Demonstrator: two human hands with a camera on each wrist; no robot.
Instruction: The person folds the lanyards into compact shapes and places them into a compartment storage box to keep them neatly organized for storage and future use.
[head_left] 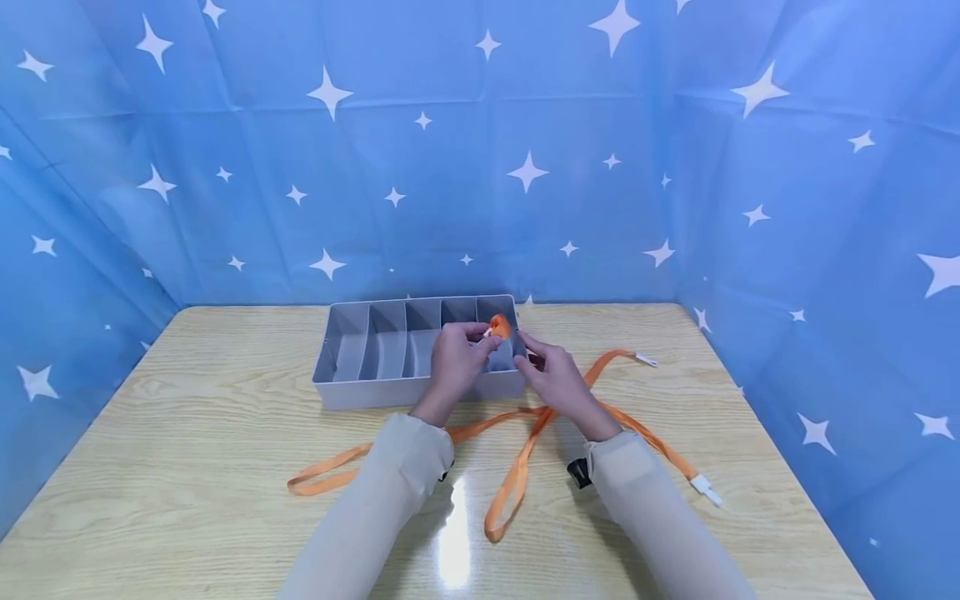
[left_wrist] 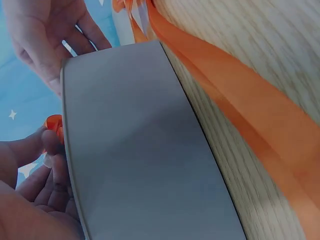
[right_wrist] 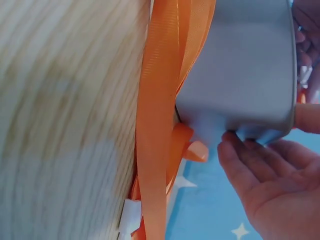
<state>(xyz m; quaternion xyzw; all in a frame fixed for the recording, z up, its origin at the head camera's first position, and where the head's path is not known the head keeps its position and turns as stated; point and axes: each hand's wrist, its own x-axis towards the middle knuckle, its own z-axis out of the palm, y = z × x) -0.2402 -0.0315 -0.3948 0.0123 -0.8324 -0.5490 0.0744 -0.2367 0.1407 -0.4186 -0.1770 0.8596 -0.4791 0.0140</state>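
Note:
My left hand (head_left: 457,358) is over the right part of a grey divided storage box (head_left: 420,392). Between thumb and fingers it pinches a rolled-up orange lanyard (head_left: 500,325), whose small white clip pokes out. The roll shows partly in the left wrist view, behind the box wall. At the box's right end, my right hand (head_left: 558,379) grips the wall; the right wrist view shows the thumb over the rim and the fingers (right_wrist: 250,162) against the outside. Two more orange lanyards (head_left: 517,479) lie crossed on the table, partly under my forearms.
The wooden table (head_left: 187,467) reaches back to a blue curtain (head_left: 450,192) with white stars. The lanyards' white clips (head_left: 705,489) lie toward the right side. Several dividers (head_left: 405,337) split the box into compartments.

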